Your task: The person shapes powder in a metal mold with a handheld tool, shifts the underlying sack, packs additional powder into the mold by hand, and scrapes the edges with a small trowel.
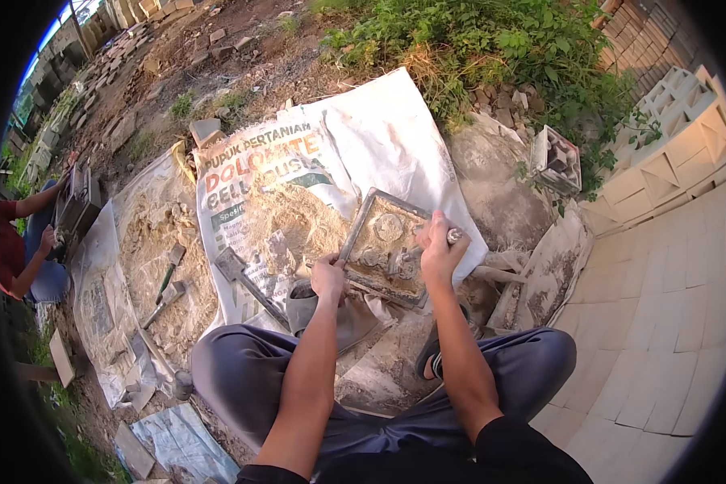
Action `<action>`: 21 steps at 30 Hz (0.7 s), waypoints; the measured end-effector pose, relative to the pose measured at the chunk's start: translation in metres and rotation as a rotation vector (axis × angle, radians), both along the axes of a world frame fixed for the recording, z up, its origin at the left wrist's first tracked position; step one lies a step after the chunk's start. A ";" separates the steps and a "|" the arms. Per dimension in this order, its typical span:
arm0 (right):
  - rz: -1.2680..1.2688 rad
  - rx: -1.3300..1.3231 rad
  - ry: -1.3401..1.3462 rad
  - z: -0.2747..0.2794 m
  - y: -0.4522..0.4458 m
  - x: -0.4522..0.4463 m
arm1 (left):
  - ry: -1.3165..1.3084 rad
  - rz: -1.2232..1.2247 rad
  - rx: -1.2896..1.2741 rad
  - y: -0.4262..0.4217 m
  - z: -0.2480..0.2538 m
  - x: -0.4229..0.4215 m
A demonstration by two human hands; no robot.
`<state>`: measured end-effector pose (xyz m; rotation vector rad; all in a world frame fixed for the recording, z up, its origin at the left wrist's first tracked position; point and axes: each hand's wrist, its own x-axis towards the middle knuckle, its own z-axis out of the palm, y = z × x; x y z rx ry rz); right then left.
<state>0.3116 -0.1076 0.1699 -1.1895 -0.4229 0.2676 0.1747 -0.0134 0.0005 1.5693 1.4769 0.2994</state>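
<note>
A dark rectangular frame (360, 227) lies tilted in front of me, with sandy material and round raised shapes inside it. My left hand (328, 276) is closed on the frame's near left edge. Above the frame's right side, my right hand (442, 252) is wrapped round a tool handle (456, 235); the tool's working end is hidden or too small to tell. Beneath and beyond the frame spreads a white printed sack (379, 121) bearing a pile of pale powder (286, 211). Left of my left hand rests a long-handled hammer-like tool (254, 289).
Two more tools (169, 274) lie on a powder-covered sheet (105, 310) at left. A co-worker (26, 242) holds a block-like object (79, 202) at far left. Patterned pale blocks (669, 153) stand at right, near a small mould-like box (555, 161). Green plants (492, 56) grow beyond.
</note>
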 end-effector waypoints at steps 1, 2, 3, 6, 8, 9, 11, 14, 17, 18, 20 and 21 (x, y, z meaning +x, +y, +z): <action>0.005 -0.008 0.010 0.019 0.001 -0.004 | -0.031 0.013 -0.032 0.004 -0.005 -0.002; 0.012 -0.001 0.021 0.046 0.000 -0.006 | -0.016 0.014 -0.046 0.007 -0.008 -0.004; 0.013 0.006 0.030 0.058 0.000 -0.005 | 0.000 0.015 -0.063 0.010 -0.009 -0.002; -0.125 -0.080 -0.066 0.046 0.006 -0.010 | -0.011 0.032 -0.070 0.005 -0.012 -0.003; -0.088 -0.097 -0.174 -0.017 0.008 -0.004 | -0.007 0.006 -0.025 0.008 -0.009 0.000; -0.098 -0.140 -0.219 -0.031 0.007 -0.008 | 0.005 0.031 -0.088 0.008 -0.001 0.000; -0.095 -0.160 -0.270 -0.024 0.014 -0.008 | 0.002 0.037 -0.069 0.012 -0.001 0.004; -0.099 -0.138 -0.084 0.010 0.009 -0.012 | 0.031 0.020 -0.052 0.012 -0.004 -0.003; -0.080 -0.041 0.065 0.042 0.006 -0.010 | 0.005 0.011 -0.044 0.008 0.003 -0.001; -0.102 -0.041 0.069 0.025 0.004 -0.013 | 0.010 -0.011 -0.044 0.006 -0.001 -0.002; -0.099 -0.055 -0.106 -0.029 0.006 -0.006 | 0.015 0.010 -0.057 0.009 -0.003 0.002; -0.139 -0.046 -0.061 -0.040 0.008 0.004 | 0.076 -0.044 0.025 0.006 0.009 0.005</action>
